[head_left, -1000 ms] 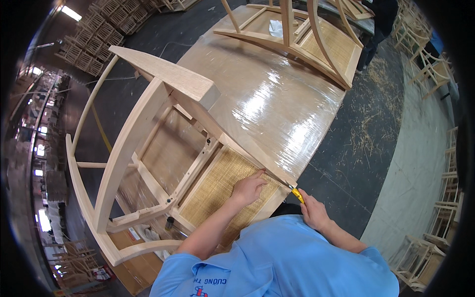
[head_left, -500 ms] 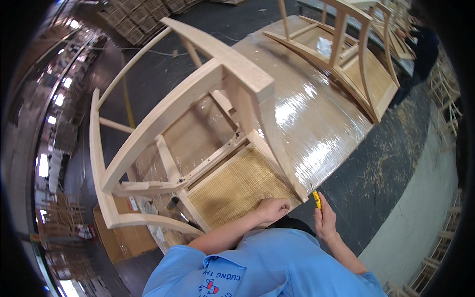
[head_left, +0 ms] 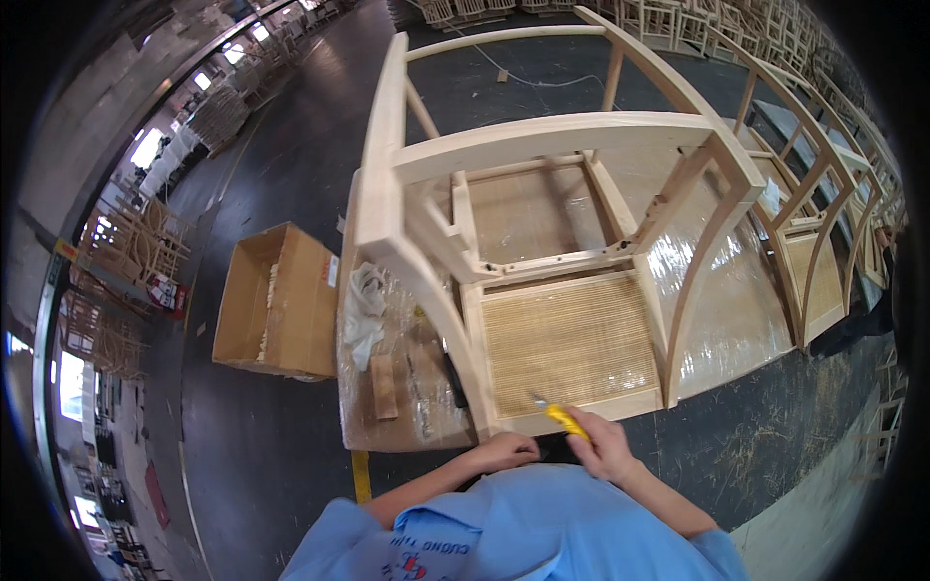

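A pale wooden chair frame (head_left: 552,136) lies tipped on the work table in front of me, its woven cane panel (head_left: 572,334) nearest my body. My right hand (head_left: 605,447) is closed around a yellow-handled knife (head_left: 562,418). The knife's short grey tip points left, over the near edge of the cane panel. Close to my body, by the panel's near left corner, is my left hand (head_left: 509,451), its fingers curled in. Whether anything is inside those fingers is hidden.
Plastic film covers the table (head_left: 727,339). A wooden block (head_left: 385,387) and crumpled white wrap (head_left: 364,315) lie on its left part. An open cardboard box (head_left: 276,305) stands beyond the left edge. More chairs (head_left: 814,261) and a person (head_left: 862,324) are at the right.
My view has turned, so the chair appears more square-on and farther right. My right hand has brought the knife from beside the chair to over the cane panel's near edge. The left hand has drawn back off the panel.
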Demonstrator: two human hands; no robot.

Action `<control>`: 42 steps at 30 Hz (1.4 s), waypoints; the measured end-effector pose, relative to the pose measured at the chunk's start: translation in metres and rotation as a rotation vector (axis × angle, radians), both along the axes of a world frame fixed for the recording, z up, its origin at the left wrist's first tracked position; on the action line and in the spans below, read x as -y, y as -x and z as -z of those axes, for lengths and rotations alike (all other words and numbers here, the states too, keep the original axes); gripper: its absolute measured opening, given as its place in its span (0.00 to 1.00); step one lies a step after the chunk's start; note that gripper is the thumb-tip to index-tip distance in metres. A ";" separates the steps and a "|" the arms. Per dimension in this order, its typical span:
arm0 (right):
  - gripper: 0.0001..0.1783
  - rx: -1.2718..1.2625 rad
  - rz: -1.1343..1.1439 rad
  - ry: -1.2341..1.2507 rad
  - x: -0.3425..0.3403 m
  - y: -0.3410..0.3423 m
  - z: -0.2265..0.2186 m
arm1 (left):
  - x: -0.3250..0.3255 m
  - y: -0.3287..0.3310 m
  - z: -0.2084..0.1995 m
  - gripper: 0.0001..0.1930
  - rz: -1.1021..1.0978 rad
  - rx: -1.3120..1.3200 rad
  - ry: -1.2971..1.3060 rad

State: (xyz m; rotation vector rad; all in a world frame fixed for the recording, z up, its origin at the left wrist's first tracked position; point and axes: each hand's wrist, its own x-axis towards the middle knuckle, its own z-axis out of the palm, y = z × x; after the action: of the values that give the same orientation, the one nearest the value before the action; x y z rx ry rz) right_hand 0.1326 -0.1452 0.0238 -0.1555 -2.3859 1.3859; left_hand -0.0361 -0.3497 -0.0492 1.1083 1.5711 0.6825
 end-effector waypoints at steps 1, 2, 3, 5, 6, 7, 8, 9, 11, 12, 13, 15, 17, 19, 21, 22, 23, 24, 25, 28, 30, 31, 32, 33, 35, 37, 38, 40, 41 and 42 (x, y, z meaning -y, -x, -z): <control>0.29 0.055 -0.089 0.003 0.022 0.022 -0.001 | 0.034 0.006 -0.006 0.14 -0.055 -0.042 0.047; 0.30 0.111 -0.183 0.006 0.050 0.044 -0.004 | 0.075 0.007 -0.005 0.15 -0.137 -0.062 0.043; 0.31 0.107 -0.221 0.000 0.080 0.067 -0.001 | 0.111 0.007 -0.004 0.16 -0.221 -0.083 0.033; 0.35 0.187 -0.292 -0.029 0.135 0.115 0.022 | 0.179 0.003 -0.023 0.19 -0.490 0.035 0.213; 0.35 0.322 -0.326 -0.032 0.160 0.139 0.024 | 0.217 -0.004 -0.022 0.20 -0.639 0.062 0.213; 0.34 0.306 -0.251 -0.035 0.180 0.160 0.039 | 0.248 -0.012 -0.022 0.22 -0.783 0.094 0.207; 0.34 0.290 -0.162 -0.036 0.198 0.184 0.063 | 0.272 -0.016 -0.030 0.22 -0.851 0.067 0.197; 0.34 0.267 -0.074 -0.036 0.213 0.207 0.080 | 0.296 -0.021 -0.039 0.22 -0.919 0.035 0.184; 0.35 0.379 0.023 -0.062 0.233 0.246 0.088 | 0.338 -0.040 -0.048 0.22 -1.059 -0.010 0.156; 0.35 0.435 0.098 -0.073 0.235 0.260 0.088 | 0.352 -0.048 -0.051 0.23 -1.131 0.044 0.158; 0.35 0.469 0.075 -0.127 0.240 0.269 0.087 | 0.364 -0.057 -0.051 0.25 -1.197 0.105 0.160; 0.34 0.546 0.060 -0.243 0.241 0.280 0.083 | 0.377 -0.069 -0.044 0.27 -1.277 0.200 0.190; 0.32 0.466 0.014 -0.372 0.255 0.277 0.070 | 0.380 -0.088 -0.033 0.23 -1.283 0.021 0.155; 0.31 0.342 -0.031 -0.473 0.247 0.266 0.064 | 0.377 -0.096 -0.024 0.23 -1.268 -0.062 0.073; 0.29 0.250 -0.202 -0.378 0.215 0.257 0.034 | 0.369 -0.093 -0.012 0.26 -1.220 0.165 -0.206; 0.29 0.207 -0.289 -0.330 0.191 0.250 0.013 | 0.362 -0.087 -0.005 0.27 -1.175 0.303 -0.292; 0.26 0.127 -0.357 -0.348 0.164 0.249 -0.016 | 0.353 -0.082 0.004 0.28 -1.159 0.389 -0.212; 0.26 0.105 -0.297 -0.333 0.137 0.249 -0.047 | 0.338 -0.069 0.017 0.30 -1.146 0.475 -0.133; 0.26 0.109 -0.285 -0.257 0.109 0.246 -0.100 | 0.326 -0.066 0.029 0.33 -1.135 0.568 -0.061; 0.25 0.036 -0.099 -0.538 -0.003 0.245 -0.207 | 0.264 -0.049 0.038 0.32 -0.987 0.370 0.090; 0.31 -0.011 0.011 -0.684 -0.047 0.253 -0.274 | 0.226 -0.050 0.039 0.33 -0.968 0.476 0.053; 0.36 -0.037 0.053 -0.744 -0.075 0.256 -0.292 | 0.208 -0.049 0.037 0.34 -0.977 0.525 0.026; 0.42 -0.042 0.087 -0.902 -0.105 0.259 -0.292 | 0.196 -0.048 0.029 0.35 -0.909 0.357 0.030; 0.46 0.068 0.056 -0.869 -0.138 0.269 -0.303 | 0.171 -0.046 0.020 0.36 -0.853 0.195 0.031; 0.43 0.234 -0.211 -0.909 -0.232 0.290 -0.282 | 0.133 -0.062 0.011 0.39 -0.816 0.122 0.109; 0.41 0.214 -0.601 -1.149 -0.288 0.321 -0.310 | 0.092 -0.074 0.018 0.45 -0.800 0.320 0.074; 0.34 0.468 -0.636 -0.938 -0.296 0.336 -0.308 | 0.063 -0.076 0.014 0.42 -0.715 0.217 0.202; 0.21 0.767 -0.672 -0.650 -0.276 0.372 -0.288 | 0.019 -0.107 0.009 0.39 -1.022 0.686 0.127; 0.16 0.846 -0.699 -0.577 -0.271 0.367 -0.279 | 0.002 -0.116 0.017 0.38 -1.169 0.843 0.135; 0.16 0.850 -0.687 -0.559 -0.256 0.371 -0.277 | -0.016 -0.131 0.019 0.38 -1.346 0.990 0.101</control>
State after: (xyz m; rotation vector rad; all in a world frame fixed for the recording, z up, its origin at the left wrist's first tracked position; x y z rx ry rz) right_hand -0.2387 0.1112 0.3003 0.3263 -3.6931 0.8837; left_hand 0.0951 -0.3336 -0.0679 -0.5601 1.2122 1.6455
